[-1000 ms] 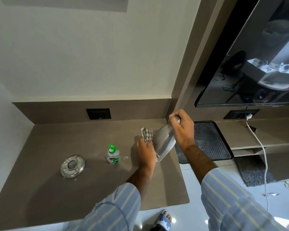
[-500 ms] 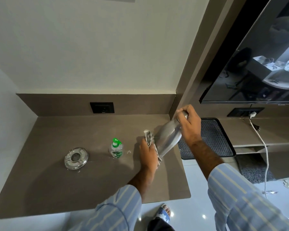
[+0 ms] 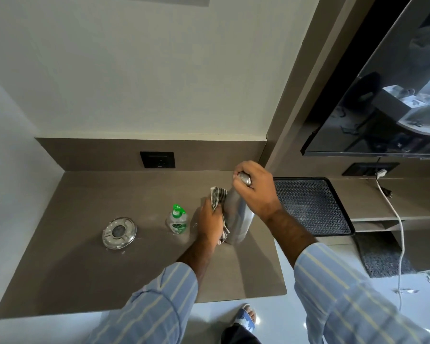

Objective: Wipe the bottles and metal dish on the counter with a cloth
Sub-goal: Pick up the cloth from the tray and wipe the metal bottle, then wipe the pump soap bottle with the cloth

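Head view: brown counter (image 3: 85, 269) below a white wall (image 3: 147, 70).

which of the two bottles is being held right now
The steel bottle: the right hand grips its cap and the left hand presses a striped cloth to it. The green-capped sanitizer bottle stands untouched.

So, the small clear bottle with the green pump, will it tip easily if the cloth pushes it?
Probably yes. The pump bottle stands upright and free on the counter, small and taller than wide, so a push near its green pump may topple it. It looks like light plastic, so it may slide instead.
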Tool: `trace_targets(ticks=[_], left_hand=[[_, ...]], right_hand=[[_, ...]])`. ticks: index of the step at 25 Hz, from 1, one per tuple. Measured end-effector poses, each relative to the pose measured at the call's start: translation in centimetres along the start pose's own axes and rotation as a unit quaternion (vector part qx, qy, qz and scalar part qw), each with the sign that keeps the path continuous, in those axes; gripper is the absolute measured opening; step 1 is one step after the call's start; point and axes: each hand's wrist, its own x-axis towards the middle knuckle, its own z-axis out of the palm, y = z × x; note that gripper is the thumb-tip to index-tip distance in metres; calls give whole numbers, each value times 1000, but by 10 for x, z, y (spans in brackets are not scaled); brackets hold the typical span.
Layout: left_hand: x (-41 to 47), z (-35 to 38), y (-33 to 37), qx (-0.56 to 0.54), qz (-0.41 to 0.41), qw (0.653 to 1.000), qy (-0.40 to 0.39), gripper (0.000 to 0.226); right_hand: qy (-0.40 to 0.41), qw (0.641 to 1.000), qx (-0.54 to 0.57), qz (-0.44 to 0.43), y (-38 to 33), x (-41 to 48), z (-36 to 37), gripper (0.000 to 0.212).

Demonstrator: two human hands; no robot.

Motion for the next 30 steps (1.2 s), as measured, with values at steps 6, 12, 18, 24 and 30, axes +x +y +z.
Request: trace_targets(ticks=[6, 12, 18, 24, 30], left_hand=[[-2, -6, 0, -11, 19, 1000, 3, 23], [-10, -28, 28, -73, 86, 992, 55, 19], [0, -106, 41, -223, 97, 961, 131, 10], [34, -164, -13, -51, 71, 976, 202, 23], [37, -175, -60, 14, 63, 990, 124, 14]], right_hand=[[2, 1000, -23, 3, 2, -13, -12, 11], [8, 999, -38, 17, -6, -25, -18, 15], [-9, 977, -190, -95, -46, -25, -22, 74], [-152, 980, 9, 126, -68, -53, 80, 37], [-248, 930, 19, 272, -24, -64, 170, 88]])
